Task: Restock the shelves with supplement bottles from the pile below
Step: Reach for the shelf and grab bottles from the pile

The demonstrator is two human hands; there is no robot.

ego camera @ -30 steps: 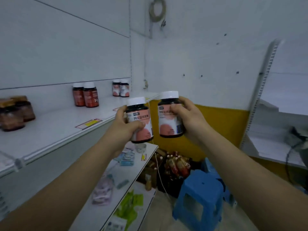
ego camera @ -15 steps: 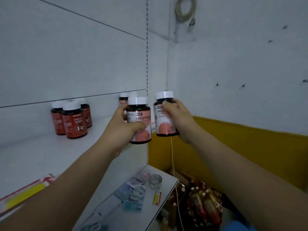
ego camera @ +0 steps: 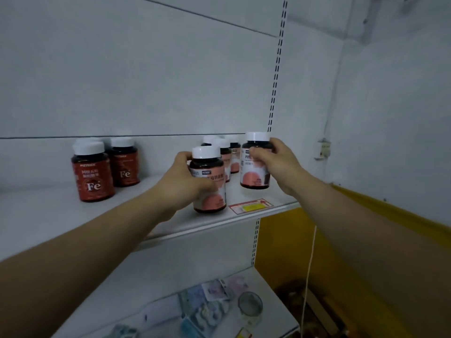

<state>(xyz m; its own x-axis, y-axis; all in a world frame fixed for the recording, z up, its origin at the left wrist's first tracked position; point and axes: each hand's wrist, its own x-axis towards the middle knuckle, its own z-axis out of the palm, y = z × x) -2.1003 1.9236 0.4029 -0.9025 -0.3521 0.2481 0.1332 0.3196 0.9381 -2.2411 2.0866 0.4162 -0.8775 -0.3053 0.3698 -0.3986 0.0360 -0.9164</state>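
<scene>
price tag [ego camera: 251, 206] | round glass jar [ego camera: 250, 304] | hanging cord [ego camera: 308, 276]

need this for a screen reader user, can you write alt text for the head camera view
A person's left hand and right hand each hold a white-capped supplement bottle with a pink label, left bottle and right bottle, over a white shelf. Matching bottles stand behind them, and red Fe bottles stand further left.

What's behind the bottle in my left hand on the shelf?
Behind the pink-label bottle in the left hand stand more white-capped bottles near the back panel. Their lower parts are covered, so I can't give a firm count.
</scene>
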